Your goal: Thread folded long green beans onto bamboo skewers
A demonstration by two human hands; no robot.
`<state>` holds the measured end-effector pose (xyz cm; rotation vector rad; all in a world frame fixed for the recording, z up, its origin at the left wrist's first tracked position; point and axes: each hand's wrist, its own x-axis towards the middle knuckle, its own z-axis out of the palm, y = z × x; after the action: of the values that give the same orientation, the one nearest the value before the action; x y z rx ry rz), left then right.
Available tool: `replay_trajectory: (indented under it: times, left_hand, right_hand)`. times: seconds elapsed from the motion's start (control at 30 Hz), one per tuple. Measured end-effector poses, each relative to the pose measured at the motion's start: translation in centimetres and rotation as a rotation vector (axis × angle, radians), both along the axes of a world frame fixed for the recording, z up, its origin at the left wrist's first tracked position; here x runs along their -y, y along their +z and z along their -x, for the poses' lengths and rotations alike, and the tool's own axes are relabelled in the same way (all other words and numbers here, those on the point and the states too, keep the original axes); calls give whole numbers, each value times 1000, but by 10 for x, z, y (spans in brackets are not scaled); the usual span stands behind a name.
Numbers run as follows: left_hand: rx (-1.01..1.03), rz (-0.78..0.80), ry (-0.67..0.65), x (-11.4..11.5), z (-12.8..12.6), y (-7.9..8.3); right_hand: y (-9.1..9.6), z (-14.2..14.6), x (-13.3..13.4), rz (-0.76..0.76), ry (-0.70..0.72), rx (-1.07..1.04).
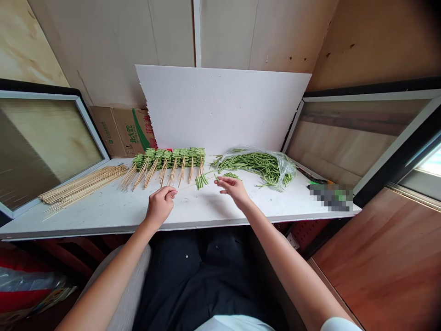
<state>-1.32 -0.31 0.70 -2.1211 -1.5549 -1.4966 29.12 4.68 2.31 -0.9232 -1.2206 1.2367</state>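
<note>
My left hand (161,202) is closed round the blunt end of a thin wooden skewer (186,187) held out over the white table. Several short green bean pieces (201,181) are threaded crosswise along its far part. At the skewer's tip, my right hand (232,187) pinches another small green bean piece (216,177) between thumb and fingers. Just behind that hand lies a small pile of cut bean pieces (230,175), partly hidden. Stacked bean skewers (175,158) lie in a row at the back, their bare sticks pointing toward me.
Loose skewers (82,186) lie at the left. A clear plastic bag (284,170) of long green beans (251,162) is at the back right. Beyond it are scissors (312,177) and a blurred object (330,197). A white board (227,110) and cardboard box (120,131) stand behind.
</note>
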Motion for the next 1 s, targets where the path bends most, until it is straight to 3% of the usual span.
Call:
replay_trajectory:
  times: [0.1,0.2,0.33,0.43,0.53,0.8,1.0]
  left_hand:
    - [7,16,-12,-2,1,-1]
    - [2,47,-24,-3,3,-3]
    - [-18,60,-30,-7,7,-6]
    - [-25,74,-32,-9,11,-8]
    - [-24,99,-30,-10,15,-10]
    - [-30,185,-15,-12,19,-8]
    - [-44,282,-23,-15,23,-13]
  right_hand:
    - [-2,-32,-20,-43,-172,139]
    - [-3,-61,-40,-193,-359,448]
    - [0,-82,-63,-332,-476,866]
    - [7,-82,-76,-375,-477,1256]
    - [15,-74,-87,-411,-359,1588]
    - [23,-58,-119,-459,-108,1714]
    - [23,-56,-127,-451,-105,1683]
